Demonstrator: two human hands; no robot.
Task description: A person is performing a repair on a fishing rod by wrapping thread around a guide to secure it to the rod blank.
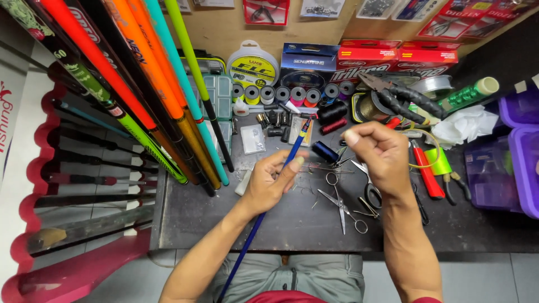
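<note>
Head camera view, looking straight down at a cluttered dark surface (pixel 281 224) where a person works on a slim blue rod (pixel 292 154). At centre frame the left hand (pixel 269 182) is closed around the rod, thumb pressed on its shaft, with the rod running from the lower centre up to a banded tip near the middle. To the right, the right hand (pixel 379 154) is raised, fingertips pinched together as if on fine thread; whether anything is held I cannot tell. A dark thread spool (pixel 325 151) lies between the hands, and scissors (pixel 339 205) rest just below. Bright rods (pixel 151 90) lean across the upper left. Judging by this, wrapping near the tip seems underway, not finished; no guide is visibly attached.
</note>
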